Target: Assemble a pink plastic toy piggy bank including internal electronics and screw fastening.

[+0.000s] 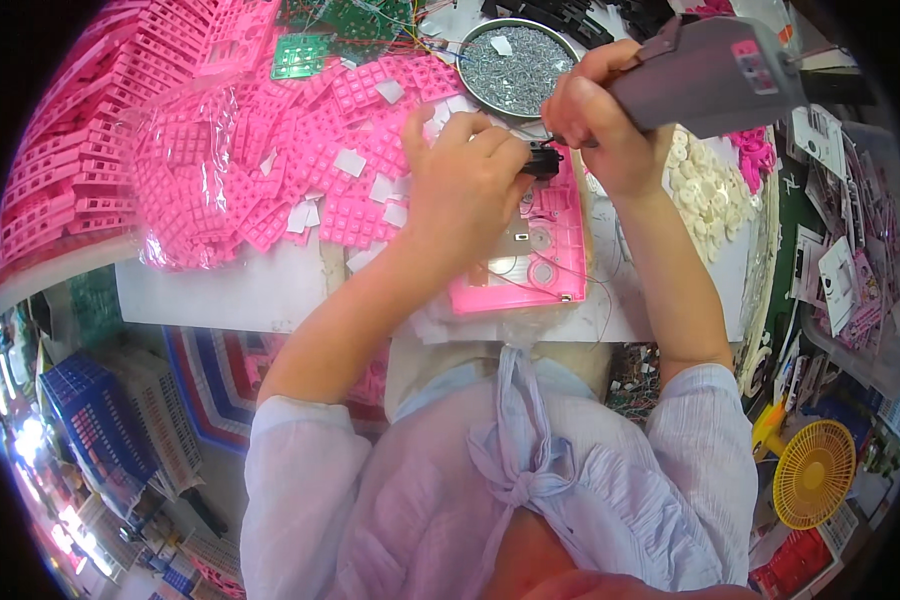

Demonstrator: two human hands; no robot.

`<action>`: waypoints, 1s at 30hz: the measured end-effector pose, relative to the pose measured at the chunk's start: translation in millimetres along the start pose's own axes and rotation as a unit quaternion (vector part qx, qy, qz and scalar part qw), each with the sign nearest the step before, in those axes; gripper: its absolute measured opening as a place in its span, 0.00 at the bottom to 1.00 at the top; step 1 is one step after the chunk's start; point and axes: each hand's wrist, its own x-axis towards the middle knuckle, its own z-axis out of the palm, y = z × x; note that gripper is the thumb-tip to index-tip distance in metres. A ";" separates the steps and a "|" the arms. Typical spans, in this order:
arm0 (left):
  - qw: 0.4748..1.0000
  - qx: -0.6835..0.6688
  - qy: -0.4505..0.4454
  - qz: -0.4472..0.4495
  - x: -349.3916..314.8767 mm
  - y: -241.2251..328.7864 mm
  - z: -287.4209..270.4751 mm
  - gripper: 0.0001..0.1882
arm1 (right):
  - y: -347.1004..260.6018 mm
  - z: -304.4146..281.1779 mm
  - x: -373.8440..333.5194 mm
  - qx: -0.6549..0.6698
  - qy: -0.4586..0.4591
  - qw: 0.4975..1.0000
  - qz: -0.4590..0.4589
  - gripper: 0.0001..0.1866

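My right hand [602,128] is wrapped round a grey electric screwdriver [715,85], whose tip end points left toward a small black part [542,160]. That black part sits at the far end of a pink plastic housing [570,272]. My left hand [467,172] is closed at the black part, with its thumb and fingertips partly hidden behind the hand. Inside the housing are a metal plate and round openings, and thin wires trail over its near side. Where exactly the screwdriver's tip touches is hidden by my fingers.
Pink button pads [280,165] with white paper bits spread on the left, beside stacked pink frames [80,150]. A round tray of screws [518,70] stands beyond my hands, near green circuit boards [300,55]. Cream-coloured parts [705,195] are heaped right; a yellow fan [815,473] stands lower right.
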 end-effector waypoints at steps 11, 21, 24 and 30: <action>0.987 -0.111 -0.094 0.065 16.9 -14.3 -21.3 0.21 | -16.8 -31.9 29.8 0.031 -0.108 0.981 0.159 0.19; 0.894 0.022 -0.381 -0.234 -118.9 -14.1 -242.6 0.28 | -34.5 -277.6 -20.4 -0.770 0.088 0.599 0.201 0.16; 0.876 0.038 -0.423 -0.229 -121.6 1.2 -241.3 0.28 | -29.2 -276.4 -30.7 -0.756 0.114 0.617 0.184 0.12; 0.969 -0.065 -0.237 -0.015 -105.2 -6.3 -143.8 0.27 | -59.3 -89.4 -52.9 -0.474 -0.042 0.864 0.165 0.10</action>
